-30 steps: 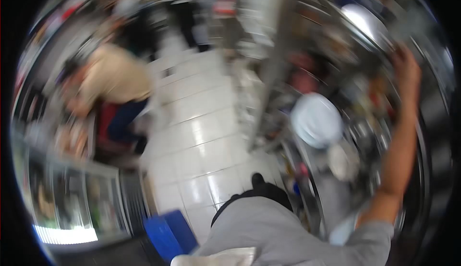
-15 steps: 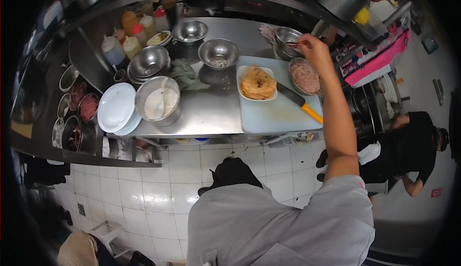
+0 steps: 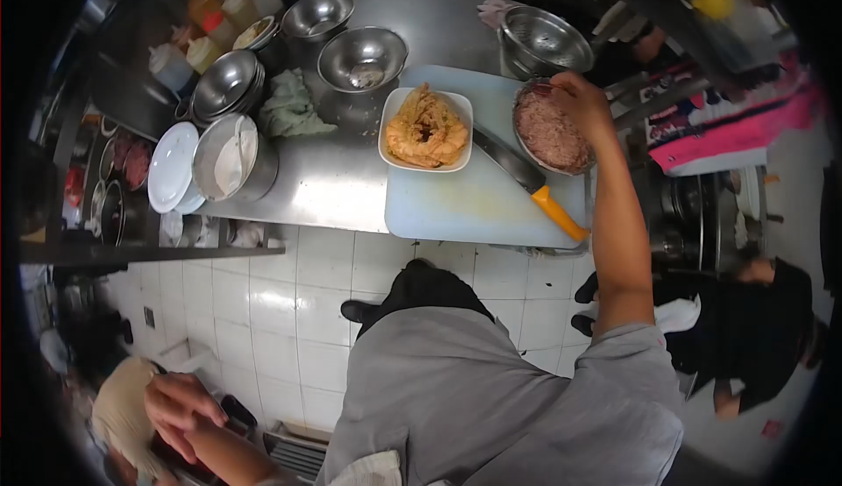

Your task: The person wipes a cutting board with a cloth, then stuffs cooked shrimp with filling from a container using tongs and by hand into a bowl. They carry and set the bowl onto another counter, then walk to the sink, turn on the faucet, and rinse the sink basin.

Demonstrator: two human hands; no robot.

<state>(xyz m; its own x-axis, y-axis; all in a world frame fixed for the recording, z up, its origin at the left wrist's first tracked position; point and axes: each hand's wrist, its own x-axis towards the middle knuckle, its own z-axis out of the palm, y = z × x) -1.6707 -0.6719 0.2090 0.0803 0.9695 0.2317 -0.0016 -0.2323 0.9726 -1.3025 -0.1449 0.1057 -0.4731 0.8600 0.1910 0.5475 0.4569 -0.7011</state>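
Observation:
My right hand is over the far edge of a metal bowl of pinkish-brown crumbly food. Its fingers are pinched together, with a dark reddish bit by the fingertips too small to name. Left of that bowl, a knife with a yellow handle lies on the pale cutting board. A square white dish on the board holds an orange-tan mound of food. Down at the lower left, my left hand hangs away from the counter, fingers apart and nothing visible in it.
A colander stands behind the crumbly food. Metal bowls, a green cloth, white plates and a container of white mixture occupy the counter's left. One person in black is at right; another person is lower left.
My right hand has come down from the colander to the bowl of crumbly food. My left hand has entered view at the lower left. The whole view has shifted.

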